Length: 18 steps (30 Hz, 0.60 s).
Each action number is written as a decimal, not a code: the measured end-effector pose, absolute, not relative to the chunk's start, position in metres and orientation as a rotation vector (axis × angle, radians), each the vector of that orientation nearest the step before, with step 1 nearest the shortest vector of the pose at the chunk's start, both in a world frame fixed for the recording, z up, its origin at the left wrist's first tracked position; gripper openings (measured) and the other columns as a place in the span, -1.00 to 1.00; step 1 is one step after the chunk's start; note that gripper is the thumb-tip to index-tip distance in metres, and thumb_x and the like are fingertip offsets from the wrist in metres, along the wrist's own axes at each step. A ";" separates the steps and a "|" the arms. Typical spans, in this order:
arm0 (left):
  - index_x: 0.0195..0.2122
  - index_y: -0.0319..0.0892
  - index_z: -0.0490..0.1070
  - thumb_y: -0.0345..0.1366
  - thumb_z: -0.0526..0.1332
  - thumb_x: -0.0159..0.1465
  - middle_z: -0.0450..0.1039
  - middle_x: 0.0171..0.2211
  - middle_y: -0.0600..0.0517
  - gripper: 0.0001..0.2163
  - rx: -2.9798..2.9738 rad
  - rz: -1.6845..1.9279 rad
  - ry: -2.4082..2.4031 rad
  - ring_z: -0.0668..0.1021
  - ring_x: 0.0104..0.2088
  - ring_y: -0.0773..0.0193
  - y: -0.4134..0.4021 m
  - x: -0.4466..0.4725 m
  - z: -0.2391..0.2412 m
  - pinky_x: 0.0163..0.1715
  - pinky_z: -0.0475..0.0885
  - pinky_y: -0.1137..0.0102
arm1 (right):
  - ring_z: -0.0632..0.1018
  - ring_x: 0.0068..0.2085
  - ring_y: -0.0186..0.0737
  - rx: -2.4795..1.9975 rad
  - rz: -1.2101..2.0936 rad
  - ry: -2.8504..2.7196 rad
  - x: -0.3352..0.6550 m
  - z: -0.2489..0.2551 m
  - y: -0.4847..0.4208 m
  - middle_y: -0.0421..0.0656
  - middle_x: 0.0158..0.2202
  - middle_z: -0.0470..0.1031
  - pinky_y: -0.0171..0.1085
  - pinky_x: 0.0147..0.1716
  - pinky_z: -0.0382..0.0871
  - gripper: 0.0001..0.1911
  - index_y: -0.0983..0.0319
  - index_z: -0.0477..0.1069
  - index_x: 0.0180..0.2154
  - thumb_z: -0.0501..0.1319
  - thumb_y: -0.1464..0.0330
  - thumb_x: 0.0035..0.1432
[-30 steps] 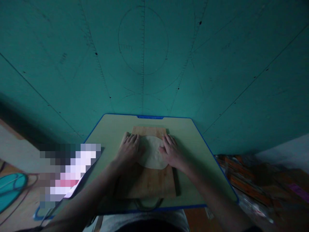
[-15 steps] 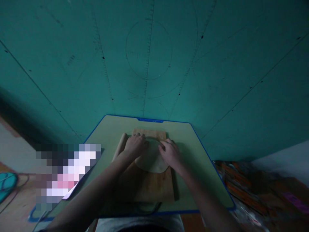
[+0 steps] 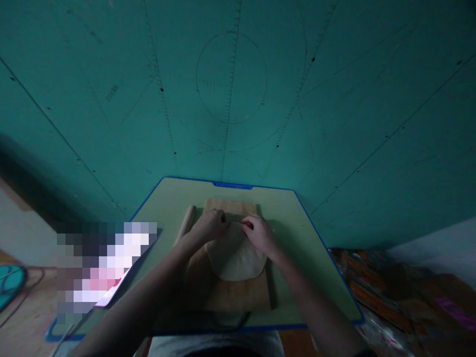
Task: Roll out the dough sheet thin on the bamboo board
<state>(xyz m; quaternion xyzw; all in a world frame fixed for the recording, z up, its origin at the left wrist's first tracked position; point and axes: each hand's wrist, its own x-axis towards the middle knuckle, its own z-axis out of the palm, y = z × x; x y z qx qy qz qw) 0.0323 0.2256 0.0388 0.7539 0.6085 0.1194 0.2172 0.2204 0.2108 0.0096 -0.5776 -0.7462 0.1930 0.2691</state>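
A flat, pale, rounded sheet of dough (image 3: 238, 255) lies over a wooden cutting board (image 3: 230, 296). My left hand (image 3: 212, 224) pinches its far edge on the left side. Closed on the same far edge, a little to the right, is my right hand (image 3: 257, 229). Between the two hands the dough's edge runs nearly straight, and whether it is raised off the board is hard to make out. A wooden rolling pin (image 3: 186, 223) rests left of the board, partly hidden behind my left forearm.
The board sits on a pale, blue-edged table (image 3: 312, 277) against a green wall (image 3: 230, 89). At the table's left edge is a bright, pixelated object (image 3: 111, 277). Orange-brown packages (image 3: 375, 282) lie at the right, beyond the table edge.
Both hands have come closer together, with fingers now closed on the dough's far edge. The sheet has shifted toward me, and more of the board's far end shows.
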 end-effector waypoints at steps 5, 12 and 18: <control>-0.36 -0.14 0.47 -0.29 0.19 0.24 0.52 -0.48 0.00 -0.91 2.083 0.501 1.598 0.57 -0.40 0.17 0.223 0.024 0.049 -0.42 0.29 0.40 | 0.53 -0.30 -0.27 -1.520 0.597 -2.025 0.220 0.021 0.218 -0.20 -0.36 0.55 -0.31 -0.30 0.28 -0.86 0.22 0.51 -0.35 0.22 0.50 0.23; -0.35 -0.12 0.44 -0.25 0.19 0.21 0.54 -0.43 0.02 -0.91 1.998 0.739 1.583 0.56 -0.36 0.19 0.232 0.011 0.046 -0.37 0.32 0.38 | 0.46 -0.42 -0.27 -1.527 0.602 -2.063 0.216 0.030 0.225 -0.23 -0.47 0.51 -0.31 -0.41 0.15 -0.75 0.20 0.48 -0.45 0.21 0.37 0.31; -0.29 -0.16 0.47 -0.15 0.15 0.25 0.56 -0.45 -0.01 -0.79 1.872 0.882 1.550 0.57 -0.45 0.21 0.247 0.002 0.035 -0.46 0.38 0.40 | 0.50 -0.36 -0.26 -1.622 0.473 -2.015 0.217 0.022 0.232 -0.19 -0.39 0.56 -0.31 -0.42 0.14 -0.75 0.17 0.49 -0.35 0.12 0.33 0.38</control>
